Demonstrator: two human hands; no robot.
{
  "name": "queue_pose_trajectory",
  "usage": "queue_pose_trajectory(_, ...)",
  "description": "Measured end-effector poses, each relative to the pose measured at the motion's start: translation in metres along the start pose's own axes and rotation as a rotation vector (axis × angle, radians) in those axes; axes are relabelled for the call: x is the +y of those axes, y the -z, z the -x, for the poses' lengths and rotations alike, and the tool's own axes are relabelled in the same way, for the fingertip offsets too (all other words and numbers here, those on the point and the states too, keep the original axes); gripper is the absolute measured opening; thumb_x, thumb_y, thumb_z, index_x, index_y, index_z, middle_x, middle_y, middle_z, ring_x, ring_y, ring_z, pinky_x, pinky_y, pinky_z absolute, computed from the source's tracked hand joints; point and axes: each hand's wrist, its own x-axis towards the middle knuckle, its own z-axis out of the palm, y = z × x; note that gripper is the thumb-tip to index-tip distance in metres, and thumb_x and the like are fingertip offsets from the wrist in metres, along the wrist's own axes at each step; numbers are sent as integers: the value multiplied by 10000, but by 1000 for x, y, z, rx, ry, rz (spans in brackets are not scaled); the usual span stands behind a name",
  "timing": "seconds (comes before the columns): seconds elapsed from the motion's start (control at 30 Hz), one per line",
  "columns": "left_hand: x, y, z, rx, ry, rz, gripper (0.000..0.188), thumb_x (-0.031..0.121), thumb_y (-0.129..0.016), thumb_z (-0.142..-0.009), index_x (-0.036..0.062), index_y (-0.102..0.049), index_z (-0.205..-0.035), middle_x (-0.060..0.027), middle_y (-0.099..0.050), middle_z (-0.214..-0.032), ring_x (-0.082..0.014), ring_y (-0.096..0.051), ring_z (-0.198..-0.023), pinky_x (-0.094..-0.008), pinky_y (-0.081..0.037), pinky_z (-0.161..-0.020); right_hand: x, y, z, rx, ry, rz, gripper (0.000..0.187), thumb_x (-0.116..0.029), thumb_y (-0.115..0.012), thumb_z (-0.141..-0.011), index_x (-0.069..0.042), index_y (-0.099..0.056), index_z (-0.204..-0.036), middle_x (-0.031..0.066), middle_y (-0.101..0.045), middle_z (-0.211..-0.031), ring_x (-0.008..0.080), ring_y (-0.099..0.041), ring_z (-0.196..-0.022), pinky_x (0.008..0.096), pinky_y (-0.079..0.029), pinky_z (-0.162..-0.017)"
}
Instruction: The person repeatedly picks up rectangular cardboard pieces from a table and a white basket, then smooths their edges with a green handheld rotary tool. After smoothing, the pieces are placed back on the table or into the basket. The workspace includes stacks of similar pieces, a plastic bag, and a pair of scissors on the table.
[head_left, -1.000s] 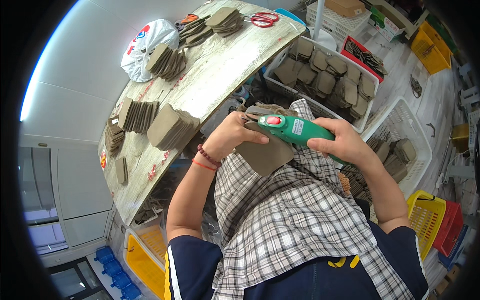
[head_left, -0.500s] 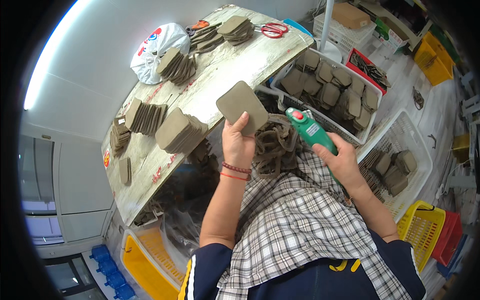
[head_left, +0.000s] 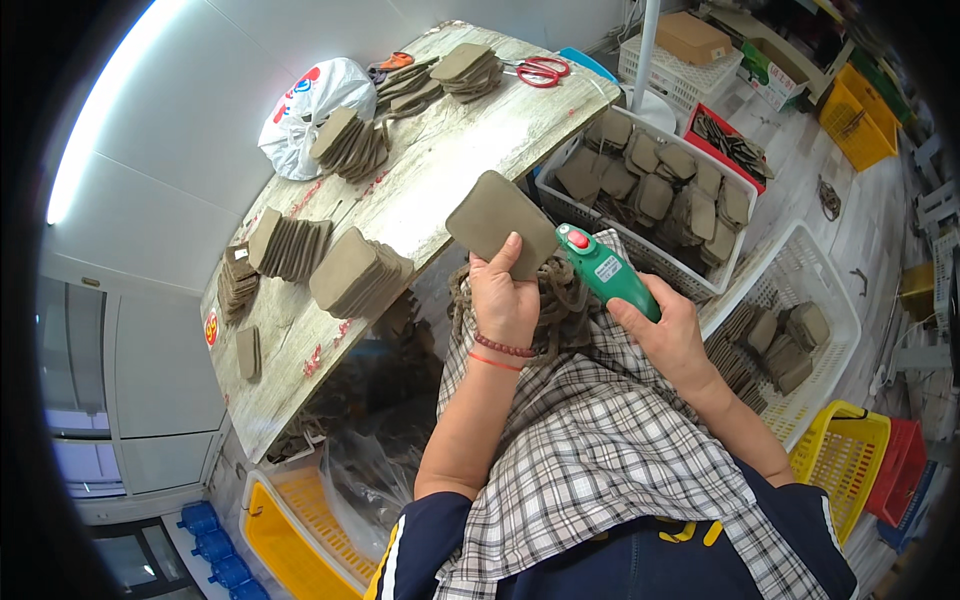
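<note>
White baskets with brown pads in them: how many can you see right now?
2: one white basket stands beside the table, on its right; the other basket is further right, past the right hand. More could be hidden under the table.

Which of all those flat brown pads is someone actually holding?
The rounded-square pad in the left hand, beside the green tool; the others lie on the table or in white baskets.

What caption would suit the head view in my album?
Left hand holding a brown pad, right hand gripping a green tool, near a table bearing stacks of similar pads.
</note>
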Motion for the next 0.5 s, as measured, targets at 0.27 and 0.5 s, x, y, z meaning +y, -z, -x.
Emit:
queue_pose_trajectory(0.27,16,5,25,-126,103,-267,359,-65,-604,-842,30,-524,-1178,-66,-634,-1095,-190,-622,-997,-339,-513,-888,-1,0,-16,44,-18,1,371,-294,-700,-868,9,-624,-1068,8,-592,-751,75,-516,-606,254,-438,-554)
queue_pose_trajectory(0.5,249,20,9,-165,-122,-937,253,20,-630,-842,2,-581,-1089,-72,-665,-947,-132,-641,-784,-269,-542,-710,1,12,-41,-71,-26,48,350,-301,-667,-883,9,-630,-1042,1,-571,-724,69,-515,-553,248,-433,-518)
